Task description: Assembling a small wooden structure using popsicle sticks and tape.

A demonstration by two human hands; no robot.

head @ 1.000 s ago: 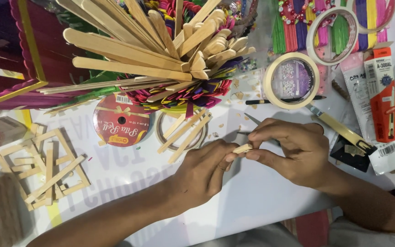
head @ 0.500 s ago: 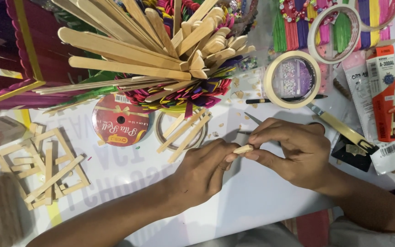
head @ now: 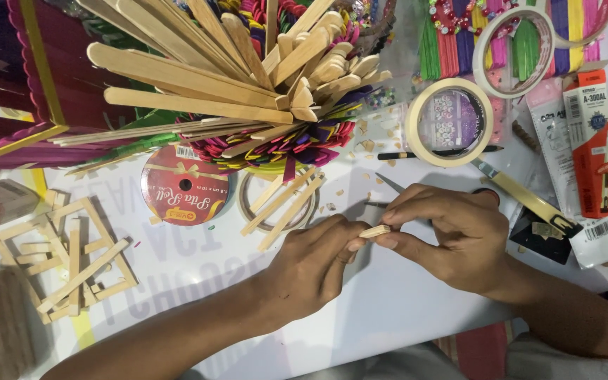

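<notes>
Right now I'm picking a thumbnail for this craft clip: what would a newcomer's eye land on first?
First, the big fan of wooden craft sticks bristling across the top centre, over a ring of coloured sticks. Next, the left hand and right hand meeting at lower centre, pinching a small wooden piece between their fingers. A roll of masking tape lies just above the right hand.

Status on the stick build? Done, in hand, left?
Done: a flat lattice of plain sticks lies glued together on the white table. In hand: the left hand and right hand pinch one short stick piece between their fingertips; loose chips suggest trimming. Left: three loose sticks beside the hands and a big bundle of sticks look unused.
</notes>
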